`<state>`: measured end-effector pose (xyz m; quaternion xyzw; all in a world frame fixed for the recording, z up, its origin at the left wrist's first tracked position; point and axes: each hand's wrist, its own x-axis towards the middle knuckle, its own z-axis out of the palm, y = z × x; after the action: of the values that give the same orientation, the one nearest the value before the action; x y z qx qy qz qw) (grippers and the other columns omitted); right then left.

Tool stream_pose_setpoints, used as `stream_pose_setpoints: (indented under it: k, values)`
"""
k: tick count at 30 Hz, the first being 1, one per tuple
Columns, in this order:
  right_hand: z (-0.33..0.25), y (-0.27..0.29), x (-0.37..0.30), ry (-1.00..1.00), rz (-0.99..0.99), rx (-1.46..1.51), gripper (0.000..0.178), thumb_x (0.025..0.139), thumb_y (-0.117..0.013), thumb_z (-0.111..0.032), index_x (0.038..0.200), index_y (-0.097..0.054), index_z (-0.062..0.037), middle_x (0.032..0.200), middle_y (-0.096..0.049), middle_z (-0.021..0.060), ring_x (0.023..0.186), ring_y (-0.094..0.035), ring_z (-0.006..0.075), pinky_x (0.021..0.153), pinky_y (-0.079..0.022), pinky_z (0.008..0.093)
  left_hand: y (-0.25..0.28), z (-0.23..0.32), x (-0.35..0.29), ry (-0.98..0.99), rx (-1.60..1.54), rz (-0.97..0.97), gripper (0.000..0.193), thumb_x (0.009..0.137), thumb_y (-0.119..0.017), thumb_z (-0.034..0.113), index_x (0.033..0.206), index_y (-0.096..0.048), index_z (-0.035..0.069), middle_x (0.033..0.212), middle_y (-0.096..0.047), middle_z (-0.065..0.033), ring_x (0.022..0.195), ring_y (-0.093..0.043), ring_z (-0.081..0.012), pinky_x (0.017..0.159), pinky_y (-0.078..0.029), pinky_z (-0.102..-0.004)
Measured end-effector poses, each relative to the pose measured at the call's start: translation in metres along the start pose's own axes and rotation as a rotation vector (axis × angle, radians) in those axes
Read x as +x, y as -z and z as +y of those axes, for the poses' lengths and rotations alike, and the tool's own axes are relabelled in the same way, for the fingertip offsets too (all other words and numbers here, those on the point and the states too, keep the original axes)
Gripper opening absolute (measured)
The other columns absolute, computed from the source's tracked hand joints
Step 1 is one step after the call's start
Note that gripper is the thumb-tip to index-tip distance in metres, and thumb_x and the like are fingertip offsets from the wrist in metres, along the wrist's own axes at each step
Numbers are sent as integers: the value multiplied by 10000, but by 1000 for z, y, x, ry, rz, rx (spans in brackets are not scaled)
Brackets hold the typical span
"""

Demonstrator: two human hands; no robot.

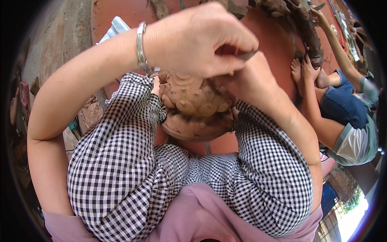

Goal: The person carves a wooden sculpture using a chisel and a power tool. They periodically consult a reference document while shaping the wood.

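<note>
A brown clay sculpture (pixel 191 101) with rounded, petal-like layers stands between my knees on a wide round clay base (pixel 197 128). Above it, my left hand (pixel 201 42) is closed, with a metal bracelet at its wrist. Something small and dark (pixel 249 55) shows at its fingertips; I cannot make out what it is. My right hand (pixel 248 76) reaches in from the right, close below the left fingertips and over the sculpture's right side. Its fingers are mostly hidden behind the left hand and blurred. The top of the sculpture is covered by my hands.
A person (pixel 346 105) in blue shorts sits at the right, a thin tool (pixel 319 7) in one hand. Beside that person's feet stands a long, dark brown clay form (pixel 308 34). Reddish floor tiles (pixel 121 14) lie around, with a concrete ledge (pixel 66 38) at the left.
</note>
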<state>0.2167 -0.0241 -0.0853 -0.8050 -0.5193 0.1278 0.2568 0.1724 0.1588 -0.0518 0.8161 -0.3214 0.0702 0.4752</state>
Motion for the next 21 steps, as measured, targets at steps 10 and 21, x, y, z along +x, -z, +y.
stream_pose_setpoints:
  k: [10, 21]
  values:
    - [-1, -6, -7, 35, 18, 25, 132, 730, -726, -184, 800, -670, -86, 711, -675, 111, 678, -673, 346, 571, -545, 457, -5, 7, 0, 141, -61, -77, 76, 738, -671, 42, 789, -665, -15, 712, -638, -181, 626, -643, -303, 593, -518, -355]
    - [1, 2, 2, -50, 57, 46, 209, 732, -748, -243, 786, -658, -62, 704, -673, 134, 679, -670, 350, 592, -550, 441, 0, -6, 2, 88, -69, -15, 128, 743, -692, 67, 746, -608, -31, 668, -609, -171, 603, -625, -262, 577, -493, -345]
